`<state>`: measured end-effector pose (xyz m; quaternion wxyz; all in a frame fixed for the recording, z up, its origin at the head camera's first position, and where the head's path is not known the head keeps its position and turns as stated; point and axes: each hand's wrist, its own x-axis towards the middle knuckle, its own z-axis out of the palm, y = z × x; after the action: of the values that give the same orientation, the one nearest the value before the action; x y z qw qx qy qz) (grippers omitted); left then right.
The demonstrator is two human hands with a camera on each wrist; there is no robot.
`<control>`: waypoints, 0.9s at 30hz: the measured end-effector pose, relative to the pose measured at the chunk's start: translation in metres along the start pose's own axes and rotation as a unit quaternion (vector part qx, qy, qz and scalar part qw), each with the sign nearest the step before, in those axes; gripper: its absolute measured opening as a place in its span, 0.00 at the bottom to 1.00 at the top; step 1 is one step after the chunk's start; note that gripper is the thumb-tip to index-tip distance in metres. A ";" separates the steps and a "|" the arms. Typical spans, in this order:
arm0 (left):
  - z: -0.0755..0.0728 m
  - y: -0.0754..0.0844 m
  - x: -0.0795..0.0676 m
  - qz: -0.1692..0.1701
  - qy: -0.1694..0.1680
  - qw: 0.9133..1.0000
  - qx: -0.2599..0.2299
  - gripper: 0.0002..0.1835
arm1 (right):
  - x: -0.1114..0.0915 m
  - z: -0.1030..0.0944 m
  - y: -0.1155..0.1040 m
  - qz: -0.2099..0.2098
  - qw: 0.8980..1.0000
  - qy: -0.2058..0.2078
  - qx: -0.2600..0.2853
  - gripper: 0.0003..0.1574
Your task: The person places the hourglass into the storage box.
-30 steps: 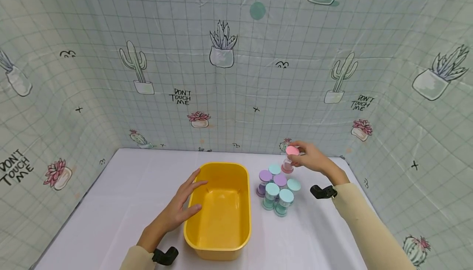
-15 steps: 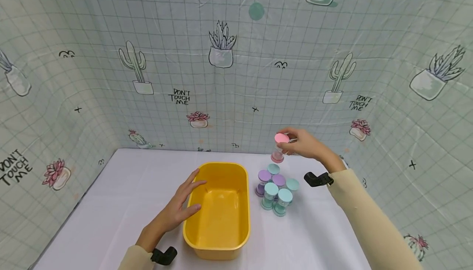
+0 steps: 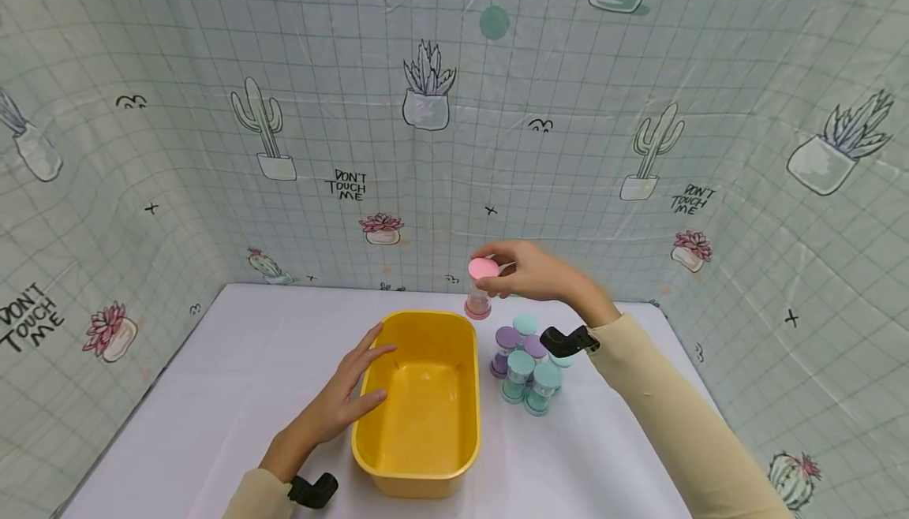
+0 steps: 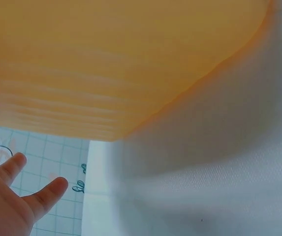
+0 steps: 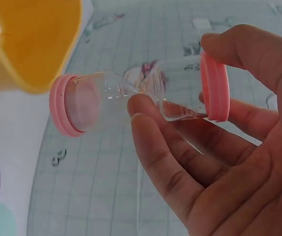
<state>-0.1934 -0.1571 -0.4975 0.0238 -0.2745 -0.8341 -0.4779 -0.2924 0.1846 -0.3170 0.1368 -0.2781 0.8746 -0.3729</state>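
A clear hourglass with pink end caps [image 3: 484, 268] is held up by my right hand [image 3: 529, 270], just beyond the far right corner of the yellow tub. In the right wrist view the thumb presses one pink cap [image 5: 215, 87], and fingers curl round the hourglass's clear waist. Pale sand shows near the other cap [image 5: 64, 105]. My left hand [image 3: 341, 397] rests on the left rim of the yellow tub [image 3: 417, 475], fingers spread and relaxed. Nothing shows inside the tub. The left wrist view has the tub's outer wall [image 4: 106, 64] with two fingers below it.
Several hourglasses stand close together right of the tub, with teal caps [image 3: 547, 375] and purple caps [image 3: 507, 337]. A white cloth [image 3: 213, 393] covers the table. Behind and at both sides hangs a grid-patterned curtain [image 3: 355, 109] with printed cacti.
My right hand has lifted the pink hourglass from behind the cluster and carried it left toward the tub's far end. The left hand stays in place on the tub.
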 end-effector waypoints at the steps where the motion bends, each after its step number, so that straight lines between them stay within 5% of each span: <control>1: 0.000 0.000 0.000 -0.002 0.001 1.000 0.002 0.31 | 0.002 0.004 -0.004 -0.005 1.000 -0.007 0.002 0.33; 7: -0.001 0.003 -0.002 0.003 0.011 0.999 0.030 0.33 | 0.018 0.024 -0.015 -0.028 0.998 -0.048 0.003 0.29; 15: -0.005 0.007 -0.001 -0.002 0.005 0.999 0.035 0.34 | 0.037 0.050 -0.015 -0.074 0.992 -0.075 -0.062 0.27; 27: -0.007 0.007 -0.002 -0.011 -0.008 1.000 0.026 0.37 | 0.057 0.094 -0.008 -0.063 0.988 -0.119 -0.071 0.27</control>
<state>-0.1903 -0.1610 -0.4891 0.0192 -0.2689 -0.8493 -0.4539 -0.2935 0.0923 -0.3772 0.1962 -0.3842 0.8569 -0.2821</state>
